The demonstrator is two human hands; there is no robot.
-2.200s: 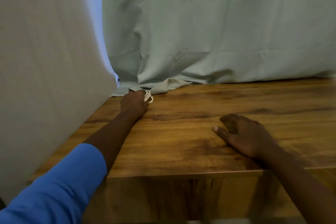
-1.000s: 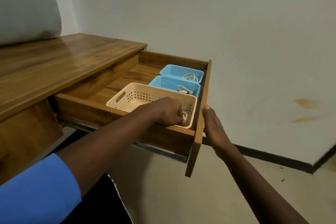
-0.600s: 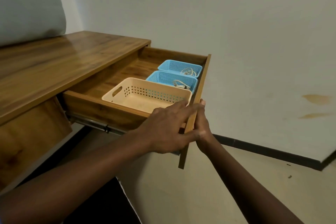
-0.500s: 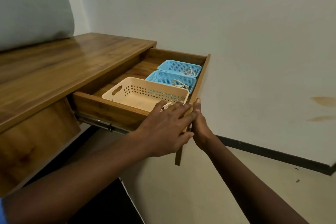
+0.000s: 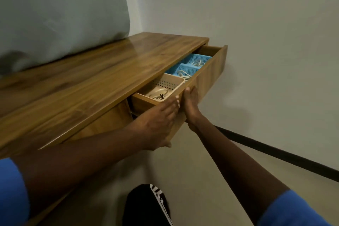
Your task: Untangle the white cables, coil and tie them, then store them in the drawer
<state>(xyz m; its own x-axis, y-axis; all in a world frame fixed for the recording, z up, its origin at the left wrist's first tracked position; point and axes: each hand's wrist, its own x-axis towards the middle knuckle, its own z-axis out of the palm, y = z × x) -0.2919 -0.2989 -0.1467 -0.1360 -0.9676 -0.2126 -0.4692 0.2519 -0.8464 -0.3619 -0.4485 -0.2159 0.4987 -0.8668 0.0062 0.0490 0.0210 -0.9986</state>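
Wooden desk (image 5: 91, 79) by pale wall (image 5: 266, 24), drawer (image 5: 209, 71) part open.
Left hand (image 5: 157, 121) and right hand (image 5: 190, 108) flat on drawer front, fingers straight, together; tied white cable (image 5: 158, 93) in beige basket (image 5: 176, 83) just beyond fingertips.

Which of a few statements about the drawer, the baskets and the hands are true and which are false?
1. The drawer is fully shut. False: the drawer is partly open, and the baskets inside it are visible.
2. Both hands press on the drawer's front with straight fingers. True: the left hand and the right hand lie against it and grip nothing.
3. The beige basket holds a tied coil. True: a coiled white cable with a dark tie lies in the beige basket.
4. Both blue baskets are empty. False: the nearer blue basket and the farther blue basket both hold white cables.
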